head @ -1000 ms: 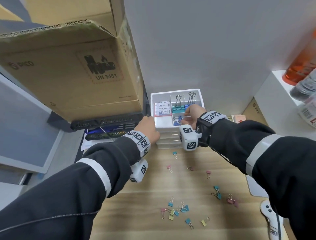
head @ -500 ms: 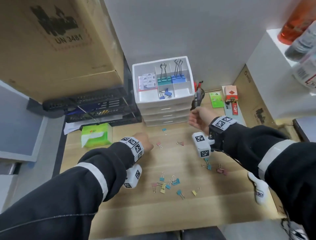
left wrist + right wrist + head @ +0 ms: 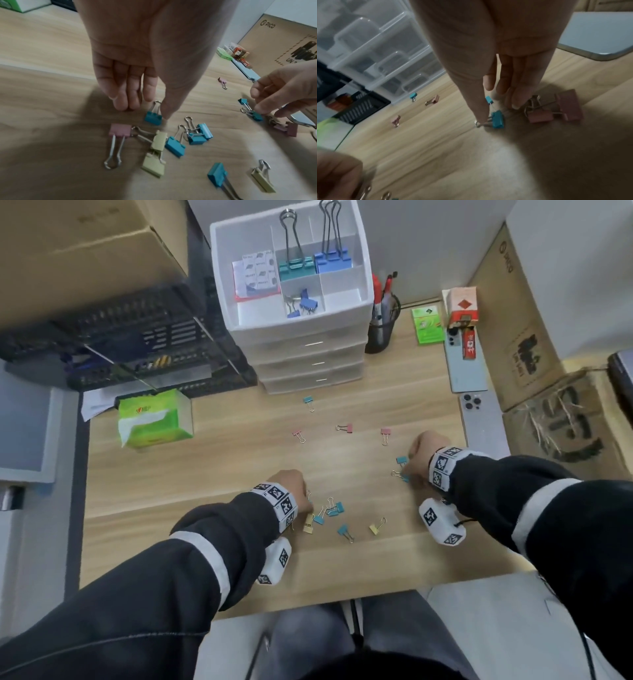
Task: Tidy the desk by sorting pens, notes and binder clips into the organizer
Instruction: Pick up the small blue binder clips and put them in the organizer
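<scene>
On the desk (image 3: 205, 474) lie eight teal clips (image 3: 175, 146), six pink clips (image 3: 120, 132), three yellow clips (image 3: 153, 167), two phones (image 3: 467, 371) and one tissue box (image 3: 154, 419).

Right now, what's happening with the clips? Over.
Left grip open, touching wooden desk by small teal binder clip. Right grip open, touching second teal clip; pink binder clips crowd it.

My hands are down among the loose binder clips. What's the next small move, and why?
Probably pinch the teal clip with the right hand: its thumb touches the clip's wire handles, its fingers are just beside, and it holds nothing yet.
</scene>
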Tool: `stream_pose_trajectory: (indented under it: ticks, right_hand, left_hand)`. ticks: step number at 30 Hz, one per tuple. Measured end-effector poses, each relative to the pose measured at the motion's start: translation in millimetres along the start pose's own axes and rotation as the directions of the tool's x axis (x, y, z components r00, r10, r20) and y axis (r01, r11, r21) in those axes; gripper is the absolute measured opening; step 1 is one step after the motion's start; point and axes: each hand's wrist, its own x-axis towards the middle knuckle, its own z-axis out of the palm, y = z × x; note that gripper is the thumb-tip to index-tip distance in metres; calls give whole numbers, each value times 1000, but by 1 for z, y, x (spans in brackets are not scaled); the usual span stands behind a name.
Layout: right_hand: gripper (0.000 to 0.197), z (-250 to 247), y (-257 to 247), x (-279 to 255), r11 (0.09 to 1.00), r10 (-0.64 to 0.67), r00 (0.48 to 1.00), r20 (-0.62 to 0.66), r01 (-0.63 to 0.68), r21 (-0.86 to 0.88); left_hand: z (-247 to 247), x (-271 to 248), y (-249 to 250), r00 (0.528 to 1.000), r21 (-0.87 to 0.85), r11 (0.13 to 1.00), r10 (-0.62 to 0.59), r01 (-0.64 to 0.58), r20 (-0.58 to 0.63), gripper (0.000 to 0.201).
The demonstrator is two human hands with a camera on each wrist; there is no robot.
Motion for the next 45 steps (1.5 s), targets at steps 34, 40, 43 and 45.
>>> stream_pose_trajectory:
  ticks: [34, 40, 43, 45]
  right_hand:
    - [13, 7, 4, 10, 726, 6, 992, 129, -93, 682]
    - [23, 12, -4, 13, 806, 24, 996, -83, 30, 591]
    - [27, 14, -10, 13, 877, -6, 988, -152, 78, 474]
    - [26, 15, -14, 16, 919, -14, 985, -174, 81, 385]
  left_hand:
    - [7, 11, 8, 997, -77, 995, 64, -68, -49, 27]
    - [13, 7, 3, 987, -74, 984, 156, -159, -49, 18]
    - [17, 6, 0, 983, -58, 982, 179, -180, -35, 32]
    - [19, 5, -2, 980, -31, 980, 197, -198, -26, 38]
